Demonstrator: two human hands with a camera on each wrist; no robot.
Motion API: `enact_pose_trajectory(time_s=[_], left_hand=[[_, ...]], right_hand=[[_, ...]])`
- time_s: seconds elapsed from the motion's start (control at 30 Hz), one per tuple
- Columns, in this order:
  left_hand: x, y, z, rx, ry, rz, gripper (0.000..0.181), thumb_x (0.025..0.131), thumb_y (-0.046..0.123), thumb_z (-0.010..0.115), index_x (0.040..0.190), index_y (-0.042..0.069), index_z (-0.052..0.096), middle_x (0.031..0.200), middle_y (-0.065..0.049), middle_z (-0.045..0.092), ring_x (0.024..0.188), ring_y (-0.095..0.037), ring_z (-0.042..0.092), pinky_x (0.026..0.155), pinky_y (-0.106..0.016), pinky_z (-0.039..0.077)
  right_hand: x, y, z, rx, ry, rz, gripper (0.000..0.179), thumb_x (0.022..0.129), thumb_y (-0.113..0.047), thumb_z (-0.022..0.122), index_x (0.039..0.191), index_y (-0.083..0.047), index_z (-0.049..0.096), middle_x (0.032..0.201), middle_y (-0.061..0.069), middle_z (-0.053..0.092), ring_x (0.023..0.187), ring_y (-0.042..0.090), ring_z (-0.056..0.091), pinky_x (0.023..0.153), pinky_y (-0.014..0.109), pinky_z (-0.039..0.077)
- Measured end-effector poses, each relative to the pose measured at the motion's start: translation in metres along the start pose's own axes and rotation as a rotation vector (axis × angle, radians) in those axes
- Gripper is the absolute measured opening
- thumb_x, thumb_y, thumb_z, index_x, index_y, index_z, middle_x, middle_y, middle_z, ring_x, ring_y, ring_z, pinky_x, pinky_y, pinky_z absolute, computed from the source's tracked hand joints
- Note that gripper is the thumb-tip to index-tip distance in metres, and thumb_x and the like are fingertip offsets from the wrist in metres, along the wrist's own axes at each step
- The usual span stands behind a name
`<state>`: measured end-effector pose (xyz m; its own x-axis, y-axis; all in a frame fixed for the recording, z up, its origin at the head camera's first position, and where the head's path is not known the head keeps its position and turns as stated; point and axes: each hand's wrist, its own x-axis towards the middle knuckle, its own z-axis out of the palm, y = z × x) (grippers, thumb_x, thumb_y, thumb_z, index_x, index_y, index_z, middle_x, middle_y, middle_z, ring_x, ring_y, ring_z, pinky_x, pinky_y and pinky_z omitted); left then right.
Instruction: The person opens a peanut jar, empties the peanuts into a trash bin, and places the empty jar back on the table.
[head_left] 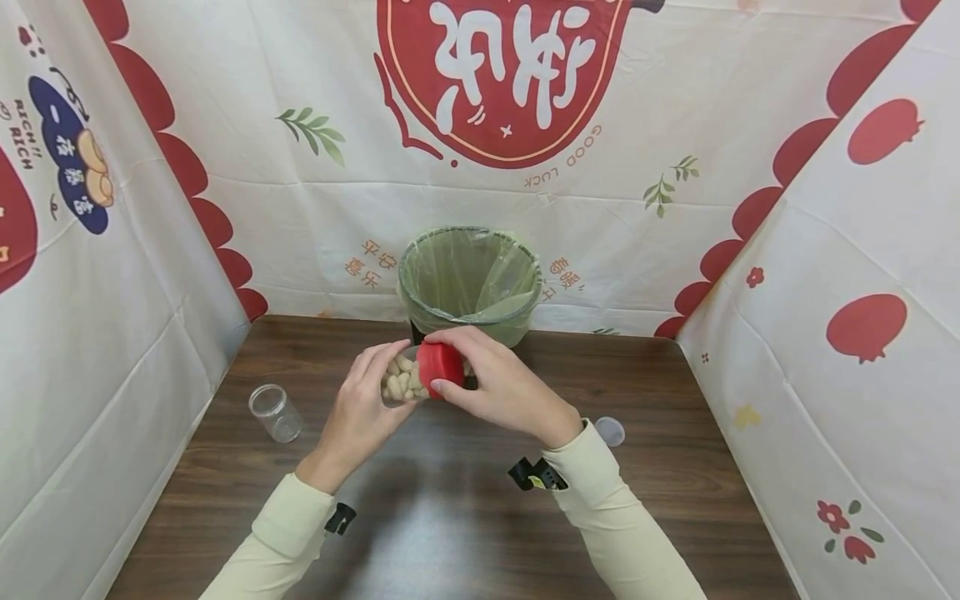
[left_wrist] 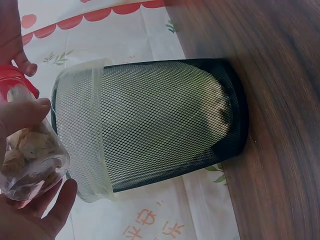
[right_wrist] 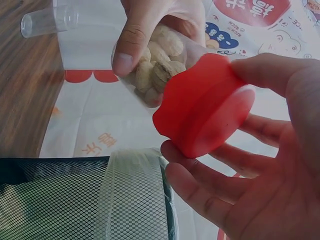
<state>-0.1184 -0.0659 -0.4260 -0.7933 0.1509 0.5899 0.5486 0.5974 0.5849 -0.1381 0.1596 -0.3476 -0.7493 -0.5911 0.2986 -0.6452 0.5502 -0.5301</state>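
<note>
A clear jar of unshelled peanuts [head_left: 402,382] is held up over the table, just in front of the bin. My left hand [head_left: 362,404] grips its body, thumb pressed across the side in the left wrist view. At its other end sits a red lid [right_wrist: 200,107] with a wavy edge. My right hand [head_left: 497,385] pinches this lid by its rim between thumb and fingers. The jar lies tilted sideways, with the lid toward the right hand. Lid and jar mouth meet in the right wrist view.
A mesh waste bin [left_wrist: 150,120] with a pale green liner [head_left: 468,275] stands against the back cloth. On the left of the brown table [head_left: 420,533] is a clear jar [head_left: 276,413]. A small round translucent lid [head_left: 611,431] lies beside the right forearm.
</note>
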Motion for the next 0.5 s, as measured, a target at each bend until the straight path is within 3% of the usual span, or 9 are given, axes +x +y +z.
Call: enact_pose_trajectory(time_s=[0.17, 0.33, 0.5], left_hand=[[0.001, 0.0013, -0.0007, -0.002, 0.01, 0.014, 0.079, 0.075, 0.001, 0.096, 0.146, 0.004, 0.061, 0.14, -0.017, 0.063, 0.127, -0.034, 0.061, 0.108, -0.054, 0.056], [0.0019, 0.0043, -0.0014, -0.002, 0.02, 0.024, 0.079, 0.075, -0.001, 0.095, 0.145, 0.004, 0.061, 0.139, -0.018, 0.062, 0.128, -0.036, 0.06, 0.108, -0.054, 0.056], [0.0026, 0.0068, -0.0018, 0.026, 0.039, 0.039, 0.08, 0.074, -0.006, 0.094, 0.145, 0.005, 0.06, 0.141, -0.019, 0.061, 0.128, -0.037, 0.059, 0.107, -0.054, 0.057]], right_hand=[[-0.0001, -0.001, -0.0004, -0.034, 0.01, -0.025, 0.055, 0.098, -0.03, 0.079, 0.146, -0.015, 0.059, 0.143, 0.0, 0.063, 0.121, 0.013, 0.063, 0.095, 0.032, 0.062], [0.0006, -0.0006, -0.0001, -0.009, 0.02, 0.007, 0.061, 0.1, -0.039, 0.077, 0.152, -0.014, 0.056, 0.148, 0.001, 0.062, 0.125, 0.016, 0.063, 0.096, 0.035, 0.062], [0.0028, -0.0001, -0.0004, 0.053, -0.019, 0.066, 0.061, 0.103, -0.039, 0.073, 0.154, -0.011, 0.054, 0.142, 0.004, 0.066, 0.109, 0.016, 0.066, 0.088, 0.037, 0.064]])
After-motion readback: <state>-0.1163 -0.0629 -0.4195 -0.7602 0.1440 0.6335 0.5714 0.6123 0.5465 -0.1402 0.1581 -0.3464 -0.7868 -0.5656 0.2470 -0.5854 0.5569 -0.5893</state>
